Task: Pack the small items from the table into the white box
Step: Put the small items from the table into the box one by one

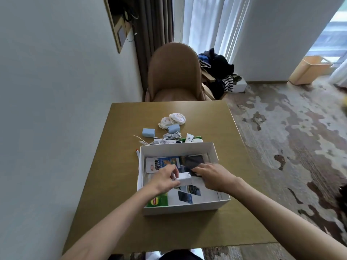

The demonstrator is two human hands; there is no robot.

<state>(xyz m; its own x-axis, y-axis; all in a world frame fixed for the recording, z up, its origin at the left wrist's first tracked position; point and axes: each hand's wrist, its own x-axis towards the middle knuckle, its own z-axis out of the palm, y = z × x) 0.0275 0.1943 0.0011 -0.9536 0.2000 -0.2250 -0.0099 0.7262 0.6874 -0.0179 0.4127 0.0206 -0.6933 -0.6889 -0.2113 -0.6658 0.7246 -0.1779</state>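
Note:
The white box [214, 152] sits open in the middle of the table. Inside lie a blue-and-white snack packet [163, 163], a dark pouch [193, 161], a green tea packet [157, 200] and a printed card [185, 197]. My left hand [165, 178] is inside the box, shut on a small white charger block [184, 180]. My right hand [212, 175] is beside it, fingers pressed on the dark pouch's near edge. Behind the box lie two light-blue adapters [148, 132] [173, 128], a coiled white cable [170, 136], rolled white socks [172, 120], a small white tube [188, 138] and a red-capped pen [137, 153].
The olive-brown table [122, 184] stands against the wall on the left. A tan chair [174, 72] is pushed in at the far edge. Clothes are piled on a stand to the chair's right, and patterned carpet lies right of the table.

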